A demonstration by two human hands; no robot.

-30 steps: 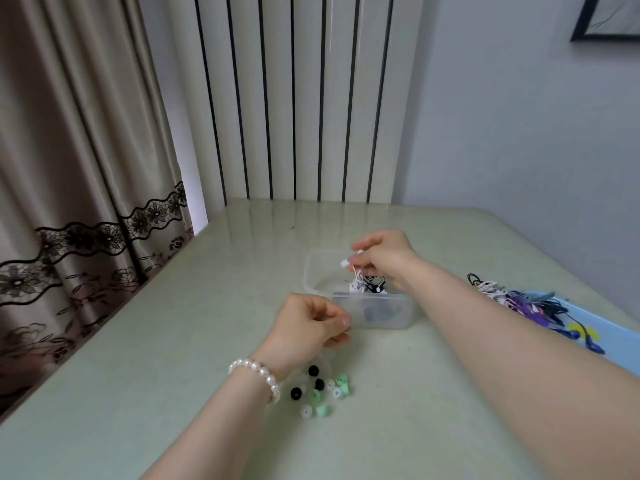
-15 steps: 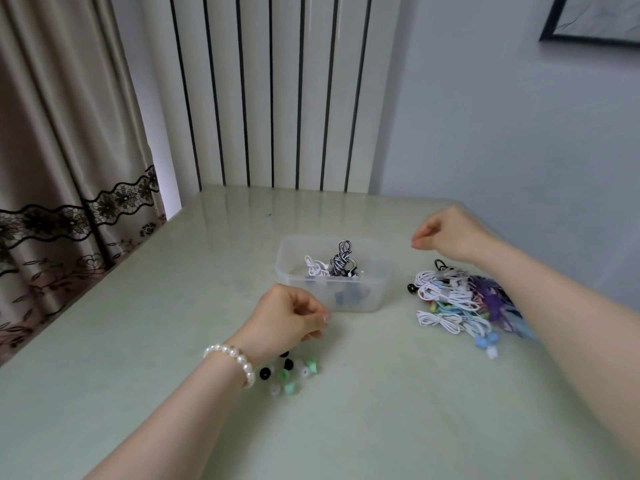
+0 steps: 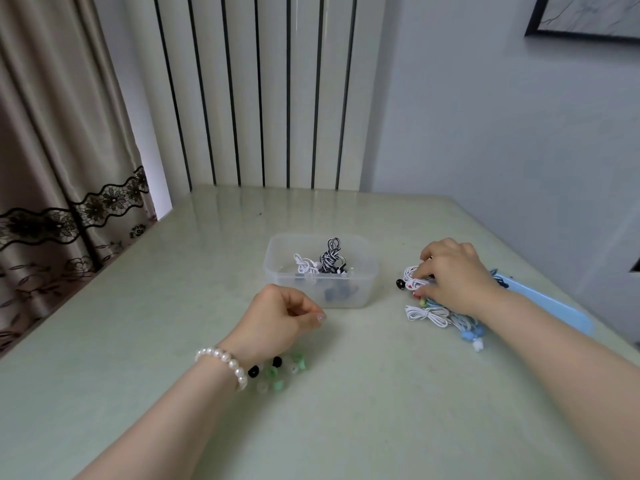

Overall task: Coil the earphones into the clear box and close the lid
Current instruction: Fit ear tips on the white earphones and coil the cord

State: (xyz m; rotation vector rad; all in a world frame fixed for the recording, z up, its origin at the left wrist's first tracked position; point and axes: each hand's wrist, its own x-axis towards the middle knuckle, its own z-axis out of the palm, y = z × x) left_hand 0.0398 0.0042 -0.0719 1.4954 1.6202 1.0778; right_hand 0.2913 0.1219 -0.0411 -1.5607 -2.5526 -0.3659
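Right hand (image 3: 450, 275) pinching a white earphone bundle (image 3: 414, 276) from the pile. Lift it alone (cords tangle). Left hand (image 3: 280, 318) curled, empty; box (image 3: 320, 271) open.

One clear lidless plastic box (image 3: 320, 271), frame centre. Two coiled earphone bundles inside: one white (image 3: 304, 265), one black-and-white striped (image 3: 330, 256). Ear tips, lower centre: two black (image 3: 254, 371), the pale green and clear ones too blurred to count. Two bare hands.

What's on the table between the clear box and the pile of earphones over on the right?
Nothing: in the head view, a bare strip of table separates the clear box from the earphone pile. The right hand rests on that pile.
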